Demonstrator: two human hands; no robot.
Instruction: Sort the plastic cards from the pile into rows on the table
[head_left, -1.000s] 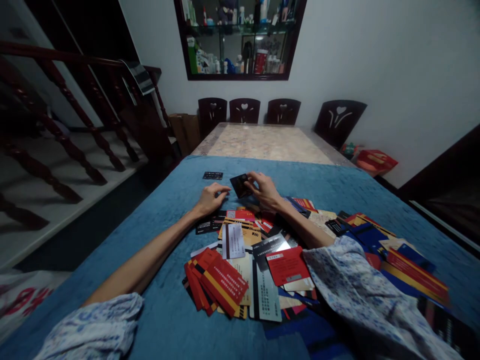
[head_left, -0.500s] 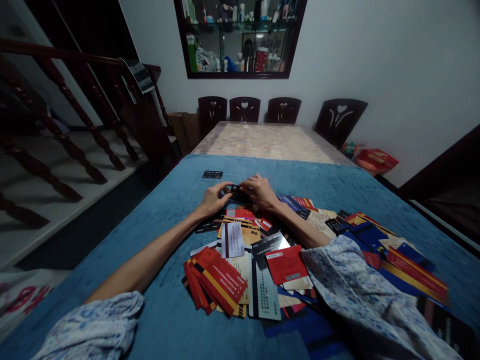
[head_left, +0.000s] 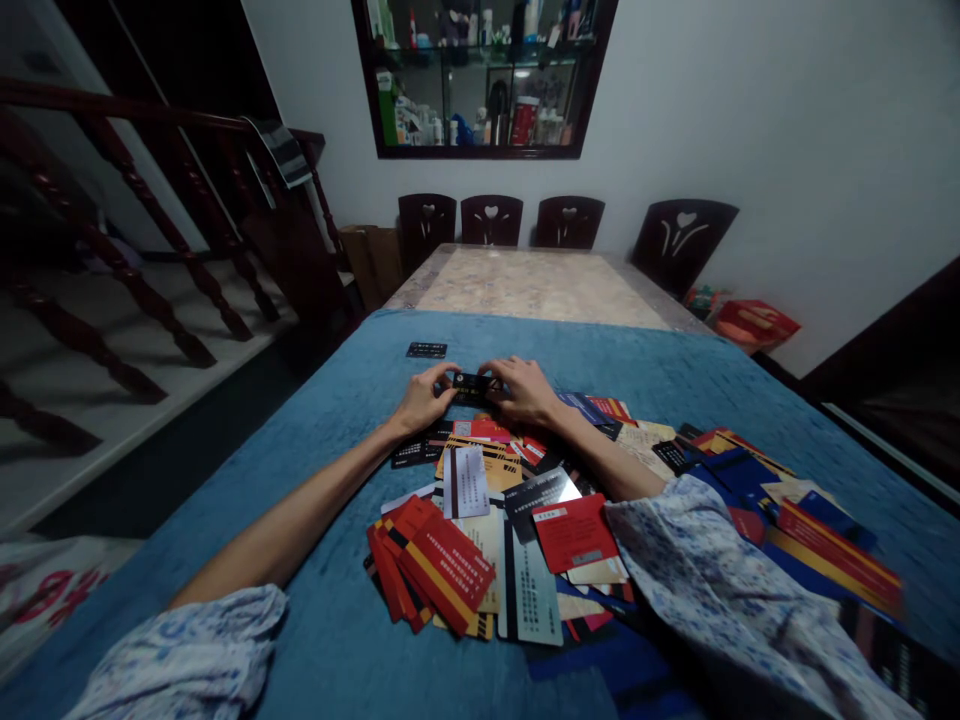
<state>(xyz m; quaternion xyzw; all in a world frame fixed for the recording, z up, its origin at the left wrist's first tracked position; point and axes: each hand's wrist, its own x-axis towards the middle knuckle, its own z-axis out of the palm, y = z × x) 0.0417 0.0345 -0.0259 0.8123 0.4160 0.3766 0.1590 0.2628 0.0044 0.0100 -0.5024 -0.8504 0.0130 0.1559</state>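
Note:
Between my two hands is a black card with small light print, held just above the far side of a card pile. My left hand is closed on its left end, thumb and fingers pinching the edge. My right hand grips the right end in the same way. Beyond my left hand, another black card lies flat by itself on the blue cloth. Under and in front of my wrists are red cards, a white card and a grey-green card, overlapping.
More cards, mainly blue cards and red-yellow cards, spread to the right beside my right sleeve. The marble tabletop shows beyond the cloth, with dark chairs behind it. A stair railing stands at left.
My right hand has shifted slightly and uncovered more of the black card, which now shows its printed face between both hands. The pile looks the same.

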